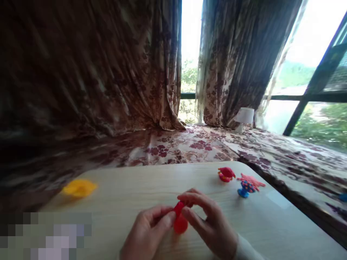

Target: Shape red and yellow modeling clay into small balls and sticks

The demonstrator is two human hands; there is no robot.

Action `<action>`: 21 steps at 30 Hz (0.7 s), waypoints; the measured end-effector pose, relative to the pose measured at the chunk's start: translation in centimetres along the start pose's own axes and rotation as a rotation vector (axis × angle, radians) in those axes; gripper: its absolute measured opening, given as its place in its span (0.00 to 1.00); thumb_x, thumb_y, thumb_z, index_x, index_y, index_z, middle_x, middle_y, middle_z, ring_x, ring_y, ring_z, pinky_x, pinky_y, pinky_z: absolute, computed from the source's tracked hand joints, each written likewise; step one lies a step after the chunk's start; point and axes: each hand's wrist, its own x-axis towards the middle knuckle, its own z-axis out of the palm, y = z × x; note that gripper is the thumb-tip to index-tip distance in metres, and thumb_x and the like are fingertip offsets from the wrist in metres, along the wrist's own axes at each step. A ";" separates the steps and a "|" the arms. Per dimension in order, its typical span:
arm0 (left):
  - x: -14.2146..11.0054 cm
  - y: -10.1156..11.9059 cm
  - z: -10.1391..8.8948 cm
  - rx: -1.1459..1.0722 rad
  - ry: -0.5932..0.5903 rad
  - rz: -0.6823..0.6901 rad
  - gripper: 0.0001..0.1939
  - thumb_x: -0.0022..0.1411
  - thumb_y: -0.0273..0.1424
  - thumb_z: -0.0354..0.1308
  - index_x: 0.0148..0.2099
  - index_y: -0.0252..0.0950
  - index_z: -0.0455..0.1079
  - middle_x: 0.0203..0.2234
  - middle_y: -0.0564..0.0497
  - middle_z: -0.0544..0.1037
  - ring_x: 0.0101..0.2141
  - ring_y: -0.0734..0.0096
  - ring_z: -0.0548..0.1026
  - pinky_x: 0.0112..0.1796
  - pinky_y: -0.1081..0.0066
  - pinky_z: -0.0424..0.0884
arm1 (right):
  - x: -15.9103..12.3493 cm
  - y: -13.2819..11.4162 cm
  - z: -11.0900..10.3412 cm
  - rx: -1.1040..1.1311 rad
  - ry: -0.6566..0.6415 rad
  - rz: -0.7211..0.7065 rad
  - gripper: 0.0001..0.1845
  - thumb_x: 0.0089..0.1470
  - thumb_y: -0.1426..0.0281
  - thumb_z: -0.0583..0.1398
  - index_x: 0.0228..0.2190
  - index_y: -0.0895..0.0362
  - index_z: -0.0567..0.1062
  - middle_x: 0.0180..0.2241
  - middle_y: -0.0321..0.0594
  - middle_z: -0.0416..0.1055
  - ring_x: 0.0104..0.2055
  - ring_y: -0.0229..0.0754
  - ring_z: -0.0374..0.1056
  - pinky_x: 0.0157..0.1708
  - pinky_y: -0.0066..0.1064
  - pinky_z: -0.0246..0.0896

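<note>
In the head view, a small red piece of modelling clay (179,208) is held up between my two hands over the near middle of the table. My left hand (151,227) pinches its left side between thumb and forefinger. The fingers and thumb of my right hand (206,220) close round its right side. Just below the fingertips a rounder red part (180,224) shows; whether it is joined to the upper piece I cannot tell.
A yellow clay piece (80,188) lies at the table's left. Toward the right edge stand a red clay figure (226,173), a blue dotted clay piece (245,189) and a pink flat clay piece (252,180). Behind the pale table (151,177) are patterned cloth, curtains and a white lamp (245,115).
</note>
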 end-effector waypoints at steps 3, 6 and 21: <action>0.1 0.0 0.1 0.014 0.031 0.018 0.17 0.55 0.41 0.56 0.38 0.34 0.76 0.29 0.49 0.79 0.34 0.67 0.72 0.37 0.74 0.67 | 0.1 0.1 0.2 0.000 0.031 0.027 0.07 0.52 0.70 0.59 0.33 0.58 0.75 0.28 0.39 0.71 0.32 0.37 0.67 0.34 0.26 0.64; 0.1 0.2 0.2 0.050 0.054 0.038 0.16 0.55 0.41 0.57 0.37 0.34 0.77 0.28 0.49 0.78 0.32 0.68 0.72 0.35 0.74 0.66 | 0.2 0.0 0.1 0.033 0.046 0.076 0.07 0.53 0.69 0.58 0.32 0.58 0.75 0.28 0.39 0.72 0.32 0.37 0.68 0.33 0.25 0.64; 0.1 0.1 0.3 0.180 0.110 0.119 0.16 0.55 0.41 0.56 0.32 0.34 0.75 0.25 0.50 0.76 0.31 0.69 0.72 0.36 0.75 0.67 | 0.4 -0.4 -0.3 0.101 -0.015 0.119 0.08 0.52 0.68 0.59 0.31 0.59 0.76 0.28 0.39 0.71 0.31 0.38 0.67 0.33 0.26 0.64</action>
